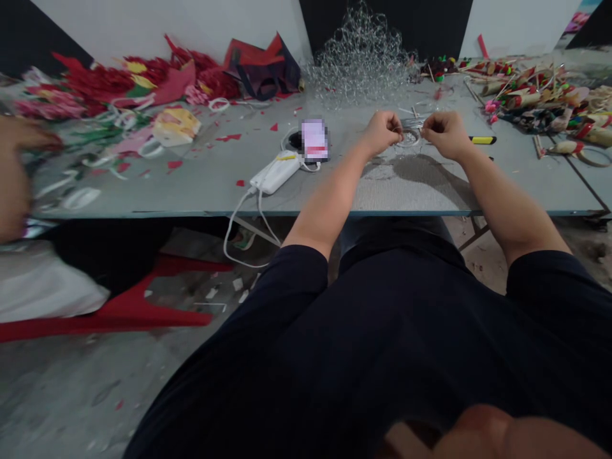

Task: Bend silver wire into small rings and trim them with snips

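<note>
My left hand (382, 131) and my right hand (444, 132) are both raised just above the grey table (201, 182), fingers pinched. Between them they hold a small ring of thin silvery wire (410, 136), the left hand on its left side, the right hand on its right side. A short bundle of straight wire pieces (412, 122) lies just behind the ring. A big tangled heap of silvery wire (361, 60) sits at the back of the table, beyond my hands.
A white power bank (278, 173) with cables and a phone (314, 139) lie left of my hands. Red paper flowers and scraps (129, 80) cover the back left. Colourful finished pieces (535, 95) pile at right. Another person's blurred arm (16, 172) is at far left. A red chair (138, 306) stands below.
</note>
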Action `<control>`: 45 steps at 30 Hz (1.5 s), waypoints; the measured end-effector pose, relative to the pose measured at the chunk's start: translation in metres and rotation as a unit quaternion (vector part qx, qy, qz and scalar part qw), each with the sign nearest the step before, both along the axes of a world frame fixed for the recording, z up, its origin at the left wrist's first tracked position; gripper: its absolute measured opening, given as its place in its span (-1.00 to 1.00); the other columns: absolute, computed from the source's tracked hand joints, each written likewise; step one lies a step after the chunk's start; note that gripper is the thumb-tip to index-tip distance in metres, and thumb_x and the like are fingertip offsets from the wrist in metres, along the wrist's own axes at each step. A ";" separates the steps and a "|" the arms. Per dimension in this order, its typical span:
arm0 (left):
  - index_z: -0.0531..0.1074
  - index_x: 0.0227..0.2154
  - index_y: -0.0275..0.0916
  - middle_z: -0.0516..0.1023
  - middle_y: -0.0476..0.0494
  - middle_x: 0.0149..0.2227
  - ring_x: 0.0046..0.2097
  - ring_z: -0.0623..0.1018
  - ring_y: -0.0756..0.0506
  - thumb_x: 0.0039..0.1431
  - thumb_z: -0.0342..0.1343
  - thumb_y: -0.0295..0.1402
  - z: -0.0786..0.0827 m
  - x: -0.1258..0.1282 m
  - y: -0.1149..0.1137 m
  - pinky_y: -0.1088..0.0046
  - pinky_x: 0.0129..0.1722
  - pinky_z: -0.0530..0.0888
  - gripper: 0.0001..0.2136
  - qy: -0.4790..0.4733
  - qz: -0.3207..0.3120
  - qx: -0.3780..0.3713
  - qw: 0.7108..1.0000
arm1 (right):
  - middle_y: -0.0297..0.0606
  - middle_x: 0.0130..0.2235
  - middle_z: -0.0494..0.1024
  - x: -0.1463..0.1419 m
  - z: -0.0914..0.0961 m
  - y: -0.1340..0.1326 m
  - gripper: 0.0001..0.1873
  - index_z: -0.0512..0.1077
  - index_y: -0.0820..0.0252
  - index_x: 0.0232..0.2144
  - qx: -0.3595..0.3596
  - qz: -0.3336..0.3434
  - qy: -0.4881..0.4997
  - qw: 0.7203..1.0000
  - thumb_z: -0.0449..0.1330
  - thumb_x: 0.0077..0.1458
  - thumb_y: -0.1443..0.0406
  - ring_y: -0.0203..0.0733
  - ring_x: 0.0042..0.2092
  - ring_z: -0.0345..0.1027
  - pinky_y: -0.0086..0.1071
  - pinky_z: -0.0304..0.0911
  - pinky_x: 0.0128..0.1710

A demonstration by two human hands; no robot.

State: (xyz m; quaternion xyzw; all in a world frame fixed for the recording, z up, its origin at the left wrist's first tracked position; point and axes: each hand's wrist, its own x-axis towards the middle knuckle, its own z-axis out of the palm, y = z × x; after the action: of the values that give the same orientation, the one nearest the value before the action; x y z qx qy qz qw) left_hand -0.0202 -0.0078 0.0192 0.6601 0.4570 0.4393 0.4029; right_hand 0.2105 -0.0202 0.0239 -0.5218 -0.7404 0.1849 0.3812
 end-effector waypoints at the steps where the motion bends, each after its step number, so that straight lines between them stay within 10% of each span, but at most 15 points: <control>1: 0.40 -0.46 -0.06 0.65 -0.08 -0.37 0.00 0.78 -0.30 0.17 0.51 -0.68 0.001 0.000 -0.002 0.12 0.15 0.71 -0.57 0.015 -0.003 0.014 1.000 | -0.29 -0.47 0.35 0.000 -0.001 0.001 -0.46 0.40 -0.08 -0.43 0.001 -0.003 0.002 1.000 0.65 0.30 0.00 0.07 -0.25 0.38 -0.03 0.45 -0.17; 12: 0.40 -0.44 0.03 0.61 -0.08 -0.41 0.15 0.74 -0.37 0.06 0.38 -0.75 0.038 0.006 -0.060 0.17 0.10 0.67 -0.55 0.017 0.030 -0.012 0.999 | -0.25 -0.48 0.34 -0.001 -0.001 0.002 -0.45 0.37 -0.10 -0.39 0.011 -0.005 -0.013 1.000 0.62 0.29 -0.09 0.18 -0.17 0.47 0.07 0.50 -0.10; 30: 0.35 -0.40 0.03 0.69 -0.08 -0.25 0.00 0.68 -0.28 0.28 0.34 -0.72 -0.021 0.001 0.012 0.20 0.15 0.56 -0.55 0.097 0.038 0.114 0.988 | -0.09 -0.29 0.52 -0.023 -0.011 -0.010 -0.65 0.48 -0.06 -0.20 0.053 -0.058 -0.046 0.996 0.57 0.39 0.03 0.37 -0.04 0.56 0.09 0.50 -0.08; 45: 0.37 -0.40 -0.01 0.65 -0.09 -0.31 0.15 0.74 -0.33 0.23 0.46 -0.73 -0.007 0.003 -0.001 0.20 0.20 0.63 -0.53 0.063 0.061 0.044 0.995 | -0.07 -0.28 0.51 -0.034 -0.025 -0.015 -0.69 0.46 -0.02 -0.17 0.068 -0.075 -0.109 0.989 0.53 0.41 0.12 0.40 0.00 0.57 0.09 0.50 0.03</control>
State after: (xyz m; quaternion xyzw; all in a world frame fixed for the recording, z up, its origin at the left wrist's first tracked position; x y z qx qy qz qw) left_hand -0.0175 -0.0089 0.0120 0.6745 0.5014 0.4399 0.3166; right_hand 0.1768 -0.0351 -0.0016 -0.5659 -0.7470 0.0471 0.3458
